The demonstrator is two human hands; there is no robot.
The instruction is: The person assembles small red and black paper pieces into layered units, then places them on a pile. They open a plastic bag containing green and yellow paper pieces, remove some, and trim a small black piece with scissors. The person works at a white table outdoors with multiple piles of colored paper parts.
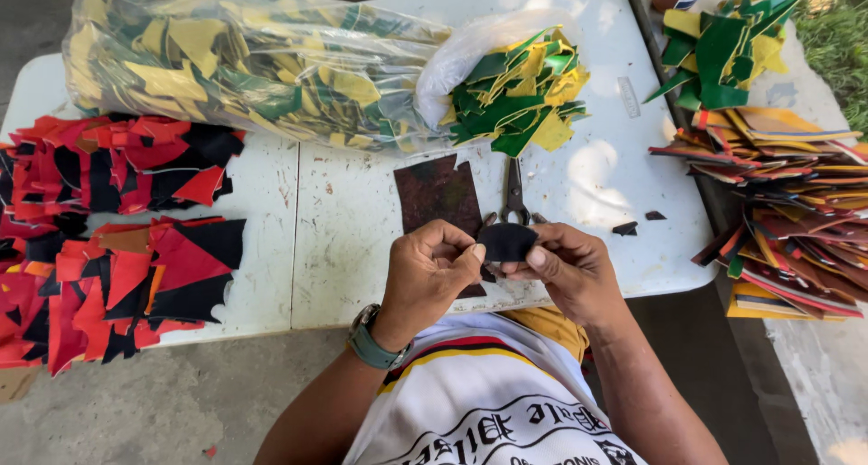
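Nearest, a white printed shirt point(488, 402), then left hand point(429, 275) and right hand point(565, 271) over the near edge of the white table point(353, 239). Both in a grip on a small black fabric piece point(506, 242), pinched between fingertips, held just above the table. Behind it, scissors point(514, 194) beside a dark brown sheet point(438, 194). Further back, a clear bag of green and yellow scraps point(253, 58). At left, red and black scraps point(108, 239); at right, mixed stacked pieces point(787, 212).
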